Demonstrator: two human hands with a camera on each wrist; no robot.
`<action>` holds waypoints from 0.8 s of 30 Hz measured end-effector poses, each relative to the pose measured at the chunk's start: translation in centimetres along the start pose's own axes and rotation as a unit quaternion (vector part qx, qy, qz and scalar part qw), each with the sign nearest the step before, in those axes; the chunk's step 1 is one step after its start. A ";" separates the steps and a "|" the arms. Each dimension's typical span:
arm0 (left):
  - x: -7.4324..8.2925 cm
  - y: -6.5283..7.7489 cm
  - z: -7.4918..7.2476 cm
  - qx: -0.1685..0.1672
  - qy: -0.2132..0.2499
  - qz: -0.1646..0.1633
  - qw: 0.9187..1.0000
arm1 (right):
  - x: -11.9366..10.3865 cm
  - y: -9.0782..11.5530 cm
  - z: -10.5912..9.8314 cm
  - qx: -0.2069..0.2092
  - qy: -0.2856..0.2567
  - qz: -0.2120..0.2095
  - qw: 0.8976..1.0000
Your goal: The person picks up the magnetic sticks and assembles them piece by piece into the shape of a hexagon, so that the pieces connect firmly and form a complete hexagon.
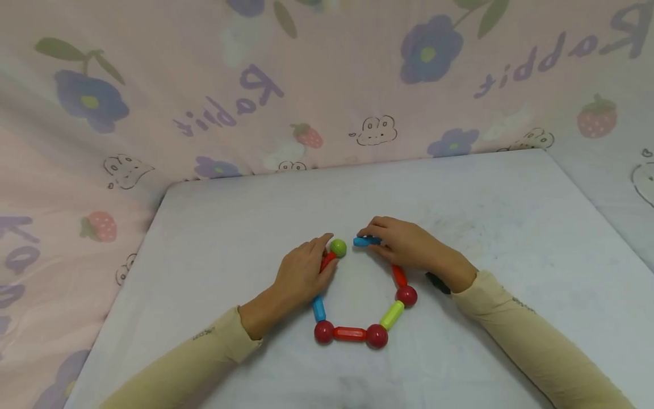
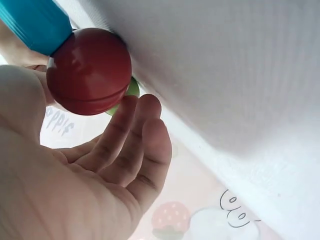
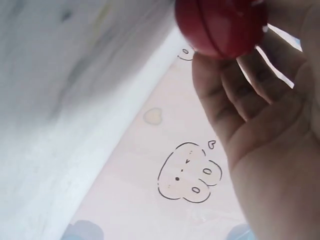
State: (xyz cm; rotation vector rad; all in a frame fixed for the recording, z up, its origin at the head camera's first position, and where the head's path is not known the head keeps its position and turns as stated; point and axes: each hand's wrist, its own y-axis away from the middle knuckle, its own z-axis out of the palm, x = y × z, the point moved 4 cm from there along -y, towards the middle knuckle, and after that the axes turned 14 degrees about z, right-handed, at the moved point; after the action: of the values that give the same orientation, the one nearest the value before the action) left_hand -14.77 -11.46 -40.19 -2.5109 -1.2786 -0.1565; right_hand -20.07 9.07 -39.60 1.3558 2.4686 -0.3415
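Observation:
Short faceted rods and balls are joined in a ring with a gap at its far side. At the gap's left, my left hand [image 1: 301, 270] pinches a red rod [image 1: 328, 260] tipped with a green ball [image 1: 338, 247]. Under that palm, the left wrist view shows a red ball [image 2: 90, 72] joined to a blue rod [image 2: 37, 22]. Across the gap, my right hand [image 1: 406, 241] pinches a second blue rod [image 1: 365, 241], whose free end points at the green ball, apart from it. In the right wrist view a red ball [image 3: 222, 25] sits by the right fingers.
The ring's near side, with a lower red rod [image 1: 349, 334], a yellow-green rod [image 1: 392, 315] and several red balls, lies on the white tabletop [image 1: 245, 216]. A patterned pink cloth [image 1: 327, 85] hangs behind. Something dark [image 1: 438, 283] is under the right wrist.

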 end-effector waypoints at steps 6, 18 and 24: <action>-0.2 0.0 1.0 -0.014 0.018 -0.019 1.000 | -0.5 0.6 0.9 -0.026 -0.006 0.005 1.000; 0.5 0.1 1.0 -0.022 -0.010 0.019 1.000 | -1.0 0.5 1.0 -0.013 0.002 -0.017 1.000; 0.6 -0.1 0.7 -0.010 -0.012 0.034 0.999 | -1.0 0.3 0.8 -0.006 0.004 -0.013 1.000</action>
State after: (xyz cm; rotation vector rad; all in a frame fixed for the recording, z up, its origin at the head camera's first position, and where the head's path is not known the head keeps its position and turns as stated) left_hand -14.52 -10.67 -40.69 -2.5782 -1.2043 -0.1242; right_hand -19.16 8.21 -39.96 1.3242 2.4925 -0.3258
